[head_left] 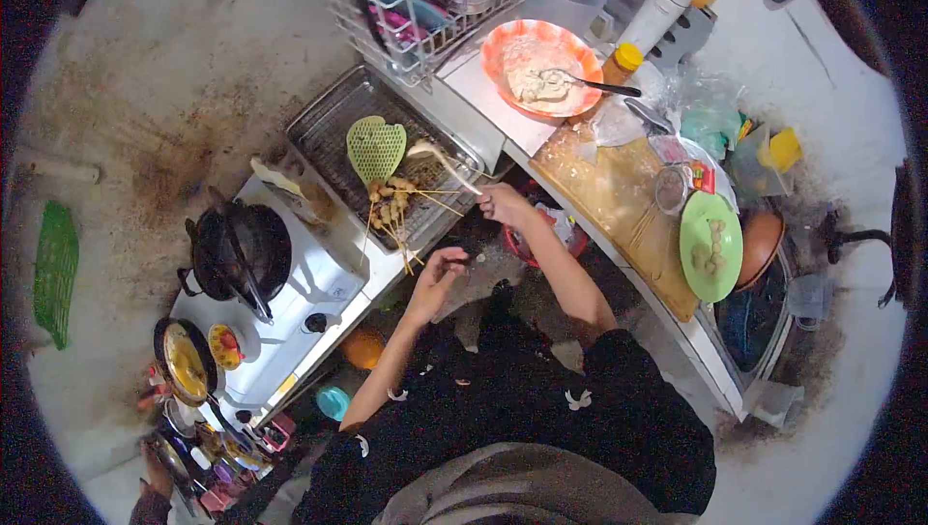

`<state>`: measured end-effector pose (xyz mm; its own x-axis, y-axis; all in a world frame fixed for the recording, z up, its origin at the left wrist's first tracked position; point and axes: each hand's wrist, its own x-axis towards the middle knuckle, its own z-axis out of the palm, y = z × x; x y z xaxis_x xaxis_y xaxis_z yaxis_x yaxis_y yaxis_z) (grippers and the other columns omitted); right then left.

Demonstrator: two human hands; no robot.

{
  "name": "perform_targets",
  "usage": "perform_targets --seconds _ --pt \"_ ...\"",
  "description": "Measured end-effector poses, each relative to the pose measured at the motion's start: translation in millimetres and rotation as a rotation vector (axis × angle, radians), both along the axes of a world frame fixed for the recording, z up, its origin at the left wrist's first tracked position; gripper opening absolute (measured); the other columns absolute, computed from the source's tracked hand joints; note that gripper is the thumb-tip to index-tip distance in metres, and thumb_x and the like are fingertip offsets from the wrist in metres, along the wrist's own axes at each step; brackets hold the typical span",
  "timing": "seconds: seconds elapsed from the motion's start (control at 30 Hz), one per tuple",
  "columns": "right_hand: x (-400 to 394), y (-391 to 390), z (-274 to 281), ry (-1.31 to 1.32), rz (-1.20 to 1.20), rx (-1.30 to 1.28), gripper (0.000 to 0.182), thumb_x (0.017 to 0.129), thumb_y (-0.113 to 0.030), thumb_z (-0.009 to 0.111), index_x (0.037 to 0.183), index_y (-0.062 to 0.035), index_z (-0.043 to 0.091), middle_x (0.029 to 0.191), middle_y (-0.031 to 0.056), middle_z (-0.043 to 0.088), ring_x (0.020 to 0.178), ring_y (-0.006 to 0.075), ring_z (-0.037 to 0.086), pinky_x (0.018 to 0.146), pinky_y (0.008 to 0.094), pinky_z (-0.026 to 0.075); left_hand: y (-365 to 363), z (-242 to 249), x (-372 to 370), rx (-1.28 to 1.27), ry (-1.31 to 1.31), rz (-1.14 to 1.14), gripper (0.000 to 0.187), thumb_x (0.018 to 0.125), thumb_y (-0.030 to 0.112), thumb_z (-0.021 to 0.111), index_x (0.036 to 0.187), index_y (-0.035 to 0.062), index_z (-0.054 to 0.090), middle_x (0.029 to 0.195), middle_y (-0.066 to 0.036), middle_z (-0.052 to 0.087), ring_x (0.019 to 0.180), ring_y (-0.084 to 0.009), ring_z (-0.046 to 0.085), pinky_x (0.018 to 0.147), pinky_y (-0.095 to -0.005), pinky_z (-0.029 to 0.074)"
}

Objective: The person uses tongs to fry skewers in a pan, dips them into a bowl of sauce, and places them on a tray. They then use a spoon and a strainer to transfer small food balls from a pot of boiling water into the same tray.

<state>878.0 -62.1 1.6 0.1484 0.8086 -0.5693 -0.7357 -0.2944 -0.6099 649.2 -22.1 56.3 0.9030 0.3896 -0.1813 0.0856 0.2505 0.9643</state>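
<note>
My right hand (507, 206) is closed around the end of a pale long-handled utensil (450, 167). Its wider head points over the rack tray (324, 104), but its exact kind is unclear. My left hand (440, 278) hangs open by the tray's front edge, fingers loosely curved and nothing in them. Several skewers with browned pieces (389, 204) lie in a bunch at the tray's front, their sticks fanning outward. Right behind them, a light green perforated strainer (376, 149) rests on the rack.
Left stands a stove (314, 283) with a black wok (240, 252) and a pan of oil (185, 361). Rightward are a bowl of batter (527, 46), a floured wooden board (619, 196) and a green plate (710, 269). Another person's hand (155, 472) shows lower left.
</note>
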Motion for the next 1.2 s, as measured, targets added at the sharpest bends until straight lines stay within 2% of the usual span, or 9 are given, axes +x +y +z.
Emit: perform_targets --seconds 0.2,0.33,0.5,0.67,0.77,0.9,1.03,1.1,1.2 --pt "-45 -43 68 0.261 -0.117 0.243 0.012 0.075 -0.001 0.047 0.086 -0.0016 0.043 0.061 0.0000 0.037 0.051 0.0098 0.036 0.049 0.0229 0.032 -10 12 27 -0.059 0.129 0.278 0.024 0.083 0.012 0.041 0.106 0.0035 0.045 0.104 -0.005 0.048 0.090 -0.0122 0.048 0.080 -0.0246 0.036" --pt "-66 -116 134 0.239 -0.201 0.378 0.026 0.081 -0.013 0.049 0.103 0.0026 0.046 0.067 -0.0006 0.041 0.057 0.0090 0.039 0.054 0.0220 0.033 -31 21 53 0.073 -0.018 0.038 0.021 0.081 0.008 0.043 0.101 0.0018 0.048 0.102 -0.004 0.050 0.091 -0.0131 0.048 0.081 -0.0254 0.037" --pt "-62 -198 194 -0.303 -0.419 0.394 0.033 0.084 -0.016 0.046 0.113 0.0005 0.041 0.078 0.0011 0.045 0.065 0.0077 0.042 0.061 0.0211 0.036 -84 92 108 0.217 -0.142 -0.507 0.029 0.080 0.004 0.047 0.107 -0.0006 0.040 0.100 -0.008 0.048 0.093 -0.0162 0.049 0.084 -0.0291 0.039" --pt "-46 -262 198 -0.613 -0.516 0.210 0.028 0.085 -0.012 0.041 0.110 -0.0014 0.037 0.079 0.0022 0.044 0.066 0.0090 0.042 0.061 0.0218 0.036 -149 96 163 0.296 -0.297 -0.730 0.038 0.078 0.008 0.051 0.111 -0.0009 0.035 0.098 -0.013 0.049 0.087 -0.0209 0.053 0.078 -0.0309 0.041" --pt "-44 -279 204 -0.590 -0.661 0.224 0.018 0.085 -0.012 0.039 0.100 -0.0035 0.037 0.077 0.0028 0.042 0.065 0.0092 0.040 0.060 0.0216 0.036 -161 98 190 0.694 -0.204 -0.586 0.039 0.076 0.019 0.056 0.102 -0.0044 0.039 0.072 -0.019 0.051 0.067 -0.0309 0.053 0.058 -0.0352 0.041" --pt "-41 -296 190 -0.676 -0.777 0.168 0.007 0.086 -0.014 0.034 0.086 -0.0074 0.032 0.075 0.0034 0.039 0.064 0.0092 0.036 0.057 0.0224 0.033 -168 100 207 0.872 -0.088 -0.487 0.030 0.076 0.023 0.056 0.087 -0.0020 0.046 0.060 -0.018 0.052 0.060 -0.0334 0.054 0.054 -0.0390 0.042" --pt "-33 -307 173 -0.743 -0.727 0.191 0.011 0.086 -0.018 0.034 0.084 -0.0070 0.034 0.071 0.0025 0.038 0.062 0.0093 0.035 0.054 0.0224 0.031 -171 104 214 0.722 0.070 -0.575 0.026 0.075 0.022 0.056 0.080 -0.0014 0.048 0.060 -0.018 0.054 0.060 -0.0319 0.056 0.054 -0.0390 0.042" --pt "-31 -306 172 -0.816 -0.692 -0.083 0.017 0.085 -0.023 0.036 0.080 -0.0063 0.037 0.065 0.0004 0.036 0.057 0.0093 0.033 0.051 0.0215 0.029 -171 97 218 0.955 -0.126 -0.555 0.028 0.080 0.027 0.051 0.082 -0.0011 0.048 0.058 -0.016 0.055 0.057 -0.0279 0.057 0.052 -0.0364 0.044" --pt "-32 -292 191 -0.809 -0.707 -0.208 0.024 0.085 -0.027 0.036 0.075 -0.0052 0.039 0.061 -0.0006 0.035 0.054 0.0092 0.032 0.049 0.0212 0.027 -173 103 216 0.881 -0.100 -0.507 0.027 0.081 0.025 0.046 0.081 -0.0014 0.047 0.059 -0.018 0.055 0.058 -0.0291 0.057 0.053 -0.0372 0.043"
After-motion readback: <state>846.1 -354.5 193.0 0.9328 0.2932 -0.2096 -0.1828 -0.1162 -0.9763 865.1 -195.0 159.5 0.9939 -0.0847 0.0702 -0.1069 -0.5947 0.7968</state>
